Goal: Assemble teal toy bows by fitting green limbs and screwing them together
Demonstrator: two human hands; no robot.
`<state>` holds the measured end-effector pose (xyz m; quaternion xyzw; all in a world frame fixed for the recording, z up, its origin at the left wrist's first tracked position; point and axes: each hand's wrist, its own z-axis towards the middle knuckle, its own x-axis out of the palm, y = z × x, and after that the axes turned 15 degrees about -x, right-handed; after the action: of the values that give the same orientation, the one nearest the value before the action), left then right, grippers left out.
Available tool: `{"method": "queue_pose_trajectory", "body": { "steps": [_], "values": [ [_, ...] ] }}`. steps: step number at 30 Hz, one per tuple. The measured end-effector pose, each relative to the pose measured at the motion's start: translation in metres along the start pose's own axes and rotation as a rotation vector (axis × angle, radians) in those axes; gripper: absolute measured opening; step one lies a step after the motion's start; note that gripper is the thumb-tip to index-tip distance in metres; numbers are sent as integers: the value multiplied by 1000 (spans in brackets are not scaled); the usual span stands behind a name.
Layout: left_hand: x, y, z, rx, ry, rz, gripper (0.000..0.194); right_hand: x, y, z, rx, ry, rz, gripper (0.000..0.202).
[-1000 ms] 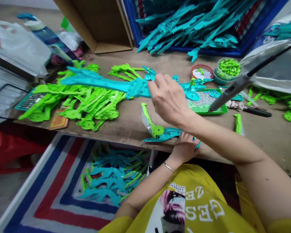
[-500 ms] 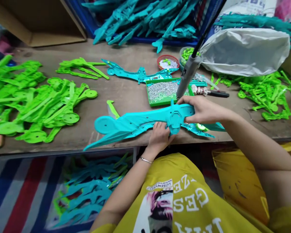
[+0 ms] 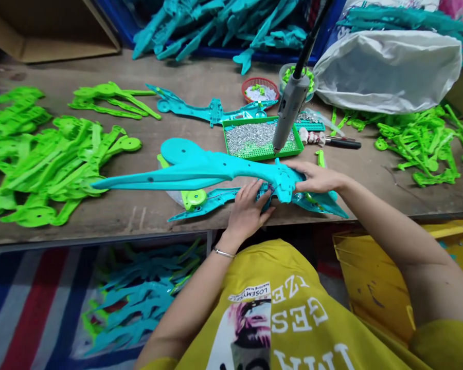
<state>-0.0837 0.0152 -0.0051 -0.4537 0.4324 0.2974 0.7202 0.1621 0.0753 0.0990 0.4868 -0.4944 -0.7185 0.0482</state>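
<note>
A turquoise plastic shell half (image 3: 212, 167), long and wing-shaped, is raised and tilted over a matching lower shell half (image 3: 219, 201) near the table's front edge. My right hand (image 3: 318, 177) is closed on the upper half by its middle, thumb and fingers at the right side of the hub. Lower down, my left hand (image 3: 249, 208) has its fingers bent over the middle of the lower half, where thin wires show. A round green part (image 3: 194, 199) sits at the lower half's left end. The upper half hides some of the lower one.
A grey electric screwdriver (image 3: 291, 110) hangs above a green tray of screws (image 3: 260, 141). Another turquoise shell (image 3: 193, 110) lies behind. Green parts (image 3: 65, 169) are heaped left, more (image 3: 428, 144) right. A red basket (image 3: 260, 90) and a white bag (image 3: 389, 72) stand at the back.
The upper shell half has lifted and tilted, its left end swinging up and toward the left, uncovering the lower half. My left hand has moved onto the lower half's middle. My right hand keeps its grip.
</note>
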Motion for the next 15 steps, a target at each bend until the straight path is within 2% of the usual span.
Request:
{"method": "queue_pose_trajectory", "body": {
  "steps": [8, 15],
  "values": [
    [-8, -5, 2, -17, 27, 19, 35, 11, -11, 9, 28, -49, -96, 75],
    [-3, -4, -1, -28, 1, 46, 35, 23, -19, 15, 13, -57, -149, 72]
  ]
}}
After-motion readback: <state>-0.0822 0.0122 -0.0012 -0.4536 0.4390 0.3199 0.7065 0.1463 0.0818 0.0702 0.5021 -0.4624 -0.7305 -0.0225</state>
